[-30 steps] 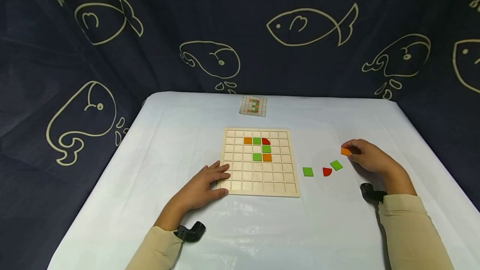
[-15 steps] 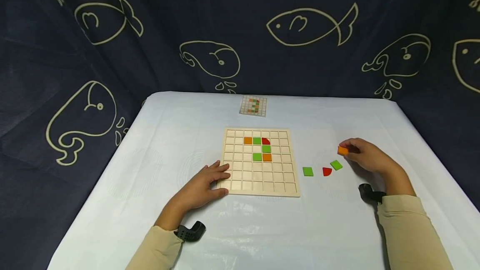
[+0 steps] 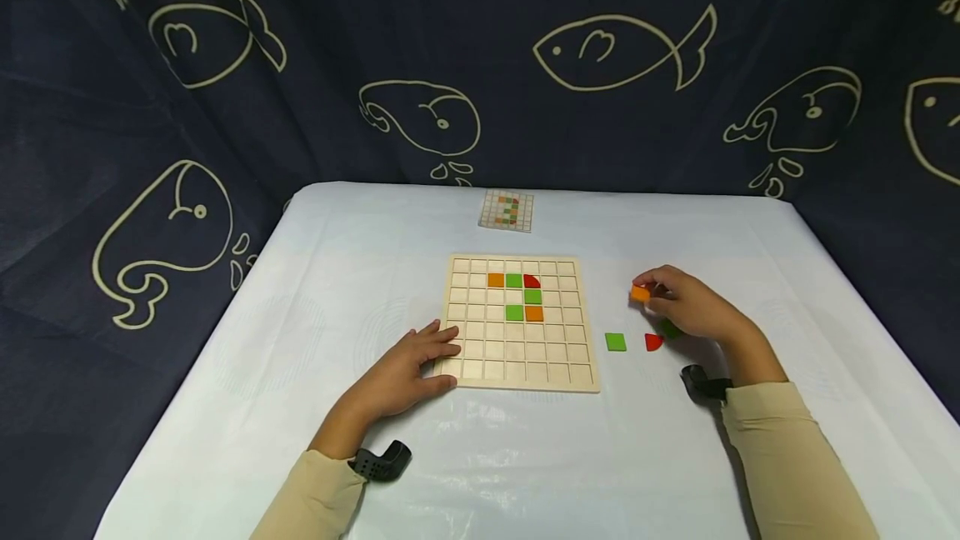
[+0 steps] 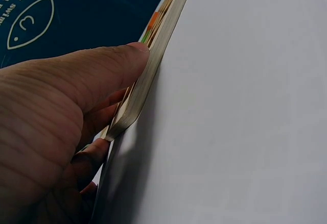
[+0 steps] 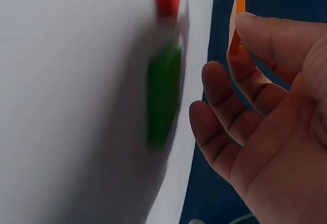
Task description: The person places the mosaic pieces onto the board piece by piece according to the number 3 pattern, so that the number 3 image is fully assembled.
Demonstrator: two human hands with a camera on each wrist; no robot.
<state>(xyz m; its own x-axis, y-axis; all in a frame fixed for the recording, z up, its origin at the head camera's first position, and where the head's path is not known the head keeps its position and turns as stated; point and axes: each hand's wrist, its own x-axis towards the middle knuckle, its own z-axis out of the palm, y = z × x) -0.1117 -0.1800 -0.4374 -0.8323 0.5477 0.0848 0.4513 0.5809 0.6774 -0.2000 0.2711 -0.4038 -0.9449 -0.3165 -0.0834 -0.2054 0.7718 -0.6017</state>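
My right hand point(image 3: 690, 300) pinches a square orange tile point(image 3: 640, 294) between thumb and fingertips, over the table right of the board. In the right wrist view the orange tile point(image 5: 237, 24) stands on edge between thumb and finger, raised off the white surface. My left hand point(image 3: 408, 365) rests on the near left corner of a wooden grid board point(image 3: 495, 351), its fingers lying over the edge. Seen from the left wrist, the thumb point(image 4: 110, 71) lies along the board's side. Orange and green squares and a red quarter-round tile point(image 3: 532, 282) sit in the board's upper cells.
Right of the board lie a green square tile point(image 3: 616, 342) and a red quarter-round tile point(image 3: 654, 342). Another green tile point(image 3: 670, 328) is partly hidden under my right hand. A small pattern card point(image 3: 507, 211) lies at the table's far edge, before a dark printed cloth point(image 3: 480, 40).
My right hand has moved left toward the board with the orange tile, passing over the loose green tile. The left hand and the board have stayed put.
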